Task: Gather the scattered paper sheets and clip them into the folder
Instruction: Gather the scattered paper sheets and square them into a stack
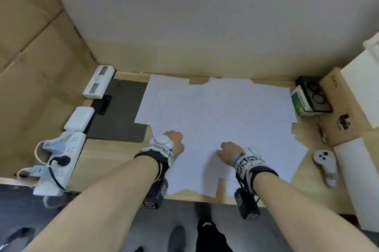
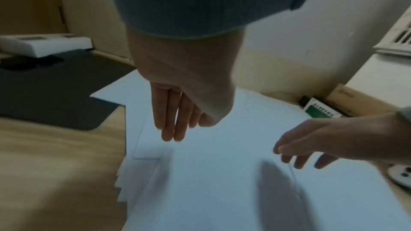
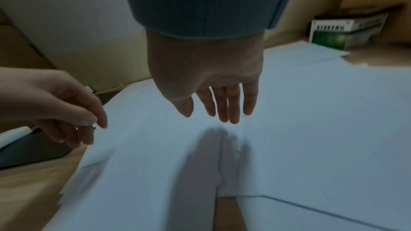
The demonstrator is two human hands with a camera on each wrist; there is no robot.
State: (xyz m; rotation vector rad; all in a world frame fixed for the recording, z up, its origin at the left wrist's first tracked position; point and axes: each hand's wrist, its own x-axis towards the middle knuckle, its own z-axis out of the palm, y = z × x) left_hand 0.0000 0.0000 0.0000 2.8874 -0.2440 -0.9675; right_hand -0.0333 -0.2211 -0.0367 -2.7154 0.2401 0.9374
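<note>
White paper sheets [image 1: 221,120] lie overlapped across my wooden desk [image 1: 114,155], with the dark clipboard folder [image 1: 121,112] just left of them, one sheet's corner over its edge. My left hand [image 1: 176,142] and right hand [image 1: 228,152] hover above the near sheets, fingers loosely extended, holding nothing.

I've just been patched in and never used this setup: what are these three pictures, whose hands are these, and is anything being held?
No machine here: a person works bare-handed, with cameras strapped on. The head view looks down at the wooden desk; the other two look along each wrist. The left hand and right hand hover open over scattered white paper sheets, holding nothing. The dark clipboard folder lies left of the sheets, beside a power strip. A white controller and a green box sit on the right.
</note>
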